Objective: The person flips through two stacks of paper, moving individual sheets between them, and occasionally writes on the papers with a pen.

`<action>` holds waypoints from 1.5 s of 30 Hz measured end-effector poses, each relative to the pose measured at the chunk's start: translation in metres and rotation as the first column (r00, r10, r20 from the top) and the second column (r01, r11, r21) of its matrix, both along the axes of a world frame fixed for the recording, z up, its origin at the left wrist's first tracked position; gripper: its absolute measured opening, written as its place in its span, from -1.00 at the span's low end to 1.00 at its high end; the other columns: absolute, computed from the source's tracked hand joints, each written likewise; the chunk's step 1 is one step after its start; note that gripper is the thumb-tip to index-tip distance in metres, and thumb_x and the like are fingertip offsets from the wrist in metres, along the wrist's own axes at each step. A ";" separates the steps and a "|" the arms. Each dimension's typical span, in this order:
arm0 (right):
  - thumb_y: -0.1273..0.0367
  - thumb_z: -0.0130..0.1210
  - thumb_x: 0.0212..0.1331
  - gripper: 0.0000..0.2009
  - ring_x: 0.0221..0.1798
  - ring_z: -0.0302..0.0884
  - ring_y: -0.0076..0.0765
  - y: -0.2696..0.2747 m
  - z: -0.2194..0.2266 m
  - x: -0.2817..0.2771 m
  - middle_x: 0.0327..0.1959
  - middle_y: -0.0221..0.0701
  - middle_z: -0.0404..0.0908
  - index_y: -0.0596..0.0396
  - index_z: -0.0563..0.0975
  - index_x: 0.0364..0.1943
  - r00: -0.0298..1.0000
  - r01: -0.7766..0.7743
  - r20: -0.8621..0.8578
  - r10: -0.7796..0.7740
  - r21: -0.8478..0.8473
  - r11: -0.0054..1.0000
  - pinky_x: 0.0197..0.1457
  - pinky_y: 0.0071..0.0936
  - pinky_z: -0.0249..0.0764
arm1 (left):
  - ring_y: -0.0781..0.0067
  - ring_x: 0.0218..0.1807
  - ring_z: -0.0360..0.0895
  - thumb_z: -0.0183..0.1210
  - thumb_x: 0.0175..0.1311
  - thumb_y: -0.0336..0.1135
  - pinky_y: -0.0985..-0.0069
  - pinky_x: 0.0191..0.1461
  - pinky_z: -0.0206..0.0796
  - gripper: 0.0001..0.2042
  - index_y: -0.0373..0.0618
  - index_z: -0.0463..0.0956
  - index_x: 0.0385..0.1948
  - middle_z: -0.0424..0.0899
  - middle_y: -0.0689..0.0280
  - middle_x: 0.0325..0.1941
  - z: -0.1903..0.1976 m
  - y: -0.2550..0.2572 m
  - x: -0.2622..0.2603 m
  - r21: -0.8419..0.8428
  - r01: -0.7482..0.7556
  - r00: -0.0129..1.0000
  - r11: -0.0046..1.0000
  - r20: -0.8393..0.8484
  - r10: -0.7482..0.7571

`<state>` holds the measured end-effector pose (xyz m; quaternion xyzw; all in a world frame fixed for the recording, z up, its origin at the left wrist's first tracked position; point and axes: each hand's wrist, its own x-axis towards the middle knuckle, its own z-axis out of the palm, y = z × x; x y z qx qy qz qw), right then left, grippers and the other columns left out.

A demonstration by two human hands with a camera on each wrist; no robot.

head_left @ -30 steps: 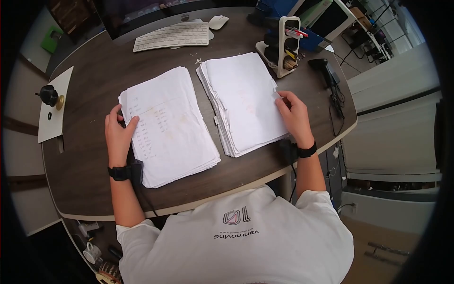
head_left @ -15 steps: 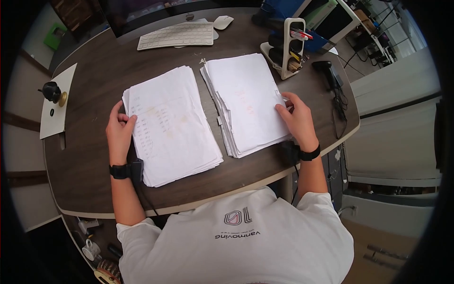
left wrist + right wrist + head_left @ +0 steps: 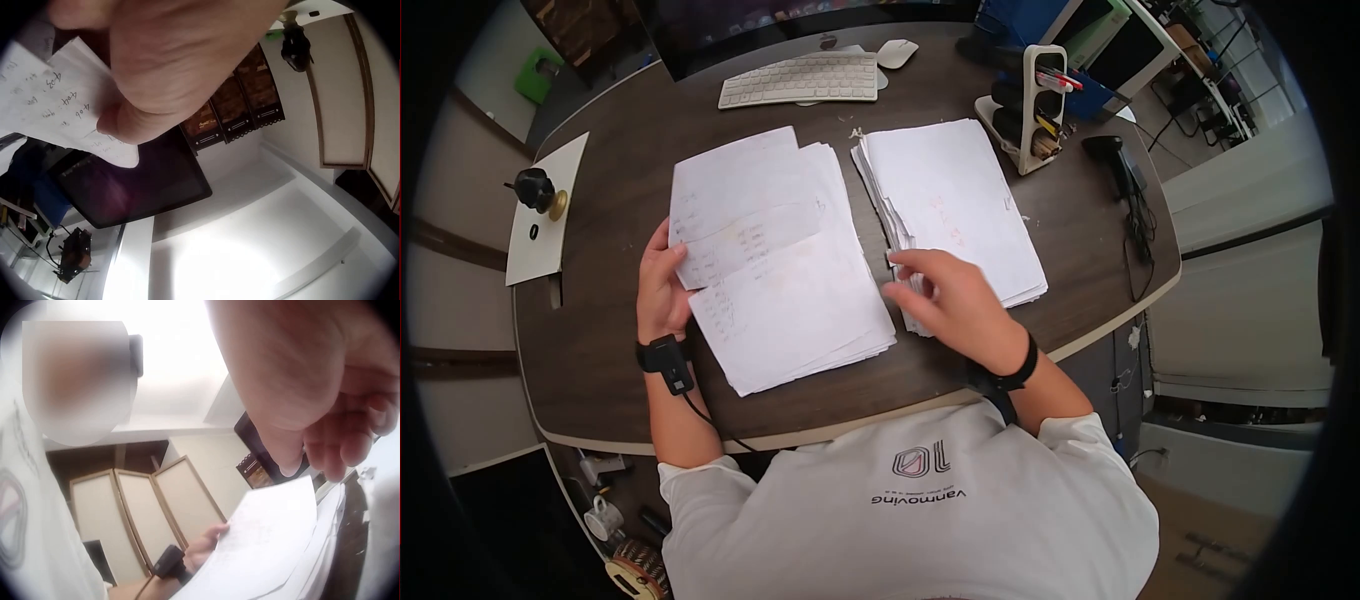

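My left hand [image 3: 662,288] pinches the left edge of a handwritten sheet of paper [image 3: 735,172], thumb on top and fingers beneath. Numbers in pen show beside the thumb on that sheet [image 3: 75,94] in the left wrist view. The sheet overlaps the upper part of the left paper stack [image 3: 800,320], set off toward the far side of it. My right hand [image 3: 965,308] hovers at the near left edge of the right paper stack [image 3: 960,180], its thumb and fingers loosely bent and nothing between them. In the right wrist view, the right hand's fingers [image 3: 331,450] hang above the papers.
A white keyboard [image 3: 800,82] and mouse [image 3: 897,54] lie in front of a monitor. At the back right stands a white pen holder [image 3: 1031,110]. Beyond the right stack is a black corded device [image 3: 1112,160]. A white board [image 3: 550,235] with a dark figurine lies at left.
The left hand has picked up the left stack's top sheet and shifted it toward the monitor. From the right stack's right edge, my right hand has come leftward to its left edge.
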<state>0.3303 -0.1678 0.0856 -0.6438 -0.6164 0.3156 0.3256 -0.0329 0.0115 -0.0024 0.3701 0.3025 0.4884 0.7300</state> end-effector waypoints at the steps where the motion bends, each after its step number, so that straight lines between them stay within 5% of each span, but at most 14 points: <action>1: 0.28 0.40 0.34 -0.63 -0.25 0.66 -0.38 0.006 -0.006 -0.011 -0.16 -0.27 0.77 0.16 0.69 0.14 1.000 0.005 -0.002 -0.005 0.009 1.000 -0.16 -0.47 0.58 | 0.12 0.37 0.62 0.08 0.44 -0.55 0.09 0.44 0.55 -0.49 -0.34 0.37 0.44 0.62 0.00 0.37 -0.002 -0.002 -0.002 0.019 0.035 0.989 0.999 0.142 -0.038; 3: 0.22 0.38 0.37 -0.55 -0.25 0.64 -0.23 0.013 -0.022 -0.029 -0.14 -0.21 0.76 0.21 0.64 0.22 0.993 -0.041 0.118 0.012 0.244 0.969 -0.13 -0.41 0.59 | 0.05 0.43 0.57 0.04 0.47 -0.52 -0.01 0.50 0.50 -0.49 -0.26 0.35 0.47 0.59 0.03 0.41 -0.002 -0.004 -0.003 0.044 0.079 0.957 0.996 0.278 -0.088; 6: 0.14 0.31 0.40 -0.53 -0.14 0.64 0.09 0.020 -0.020 -0.047 -0.12 -0.13 0.70 0.21 0.59 0.19 0.993 -0.113 0.054 0.107 0.126 0.986 -0.02 -0.15 0.59 | 0.03 0.40 0.59 0.10 0.39 -0.52 -0.05 0.45 0.52 -0.49 -0.20 0.42 0.40 0.59 0.04 0.42 -0.001 -0.006 -0.001 -0.007 0.037 0.932 0.999 0.362 -0.032; 10: 0.16 0.29 0.42 -0.61 -0.17 0.61 0.06 0.025 -0.028 -0.045 -0.22 -0.12 0.66 0.23 0.61 0.04 0.990 -0.136 -0.023 0.138 0.071 0.988 -0.07 -0.14 0.55 | 0.06 0.45 0.54 0.13 0.41 -0.47 -0.01 0.52 0.44 -0.46 -0.15 0.36 0.46 0.55 0.10 0.46 0.001 -0.005 -0.002 0.062 0.039 0.926 0.997 0.372 -0.059; 16: 0.22 0.22 0.47 -0.69 -0.44 0.44 -0.15 0.006 -0.003 -0.020 -0.50 -0.14 0.52 0.26 0.59 -0.19 0.982 -0.119 -0.156 0.107 -0.064 0.991 -0.28 -0.26 0.44 | 0.20 0.48 0.50 0.17 0.50 -0.44 0.15 0.56 0.38 -0.37 -0.13 0.18 0.57 0.53 0.15 0.47 0.011 -0.005 0.015 0.107 -0.047 0.978 0.993 0.207 0.024; 17: 0.22 0.24 0.49 -0.71 -0.41 0.41 -0.39 0.001 -0.001 -0.015 -0.48 -0.30 0.52 0.25 0.61 -0.15 0.981 -0.072 -0.185 0.054 -0.089 0.993 -0.29 -0.39 0.41 | 0.23 0.48 0.49 0.16 0.52 -0.46 0.18 0.55 0.39 -0.36 -0.12 0.14 0.59 0.52 0.15 0.48 0.008 -0.004 0.016 0.135 -0.120 0.990 0.984 0.096 0.107; 18: 0.22 0.25 0.51 -0.72 -0.38 0.38 -0.62 -0.003 0.001 -0.010 -0.45 -0.47 0.53 0.23 0.63 -0.12 0.977 -0.027 -0.213 0.001 -0.115 0.993 -0.30 -0.52 0.38 | 0.39 0.28 0.61 0.13 0.53 -0.54 0.34 0.36 0.52 -0.42 -0.12 0.21 0.56 0.61 0.20 0.35 0.026 -0.012 0.034 0.117 -0.207 0.976 0.971 0.092 0.197; 21: 0.26 0.22 0.55 -0.75 -0.32 0.39 -0.73 -0.011 -0.004 0.013 -0.38 -0.59 0.55 0.22 0.64 -0.08 0.962 0.090 -0.248 -0.117 -0.119 0.989 -0.26 -0.58 0.39 | 0.54 0.02 0.64 0.15 0.53 -0.53 0.51 0.14 0.57 -0.46 -0.13 0.28 0.52 0.68 0.28 0.14 -0.002 -0.003 0.016 0.230 -0.131 0.987 0.964 0.121 0.105; 26: 0.37 0.21 0.53 -0.74 -0.18 0.64 -0.67 -0.009 -0.014 0.080 -0.12 -0.45 0.75 0.28 0.63 0.13 0.684 0.375 -0.625 -0.376 -0.140 0.916 -0.08 -0.62 0.57 | 0.64 -0.18 0.56 0.21 0.52 -0.50 0.64 -0.02 0.48 -0.57 -0.18 0.46 0.38 0.66 0.41 -0.06 0.006 -0.007 0.025 0.282 -0.257 0.913 0.924 -0.243 0.328; 28: 0.39 0.21 0.53 -0.72 -0.18 0.67 -0.64 -0.013 -0.013 0.108 -0.10 -0.40 0.76 0.29 0.61 0.17 0.686 0.446 -0.573 -0.449 -0.157 0.881 -0.08 -0.60 0.59 | 0.63 -0.20 0.54 0.23 0.50 -0.48 0.64 -0.03 0.45 -0.62 -0.21 0.52 0.32 0.64 0.43 -0.08 -0.002 -0.002 0.022 0.353 -0.259 0.823 0.899 -0.406 0.397; 30: 0.39 0.22 0.52 -0.71 -0.18 0.68 -0.64 -0.016 -0.016 0.133 -0.10 -0.39 0.76 0.29 0.61 0.17 0.707 0.450 -0.539 -0.457 -0.155 0.880 -0.08 -0.61 0.59 | 0.61 -0.25 0.47 0.33 0.43 -0.40 0.60 -0.08 0.42 -0.65 -0.25 0.62 0.21 0.60 0.41 -0.10 -0.010 -0.001 0.021 0.531 -0.170 0.551 0.830 -0.647 0.527; 33: 0.39 0.23 0.50 -0.68 -0.21 0.67 -0.64 -0.017 -0.019 0.155 -0.15 -0.40 0.77 0.32 0.59 0.21 0.750 0.457 -0.453 -0.481 -0.171 0.873 -0.13 -0.61 0.58 | 0.57 -0.27 0.42 0.43 0.34 -0.30 0.53 -0.11 0.43 -0.58 -0.24 0.65 0.19 0.57 0.37 -0.13 0.001 -0.007 0.029 0.533 -0.080 0.341 0.842 -0.779 0.526; 38: 0.36 0.29 0.42 -0.65 -0.27 0.62 -0.57 -0.018 -0.030 0.158 -0.26 -0.39 0.75 0.27 0.64 0.18 0.902 0.401 -0.117 -0.415 -0.129 0.907 -0.16 -0.50 0.55 | 0.54 -0.26 0.42 0.49 0.29 -0.25 0.50 -0.11 0.43 -0.51 -0.22 0.64 0.23 0.52 0.34 -0.17 0.000 -0.013 0.031 0.536 0.038 0.280 0.844 -0.816 0.505; 45: 0.33 0.35 0.35 -0.60 -0.26 0.65 -0.35 -0.016 -0.025 0.147 -0.28 -0.25 0.73 0.24 0.65 0.19 0.897 0.431 0.120 -0.426 -0.016 0.902 -0.09 -0.37 0.59 | 0.54 -0.24 0.42 0.50 0.28 -0.26 0.51 -0.10 0.44 -0.49 -0.23 0.63 0.24 0.51 0.35 -0.18 0.000 -0.011 0.030 0.508 0.041 0.271 0.860 -0.834 0.480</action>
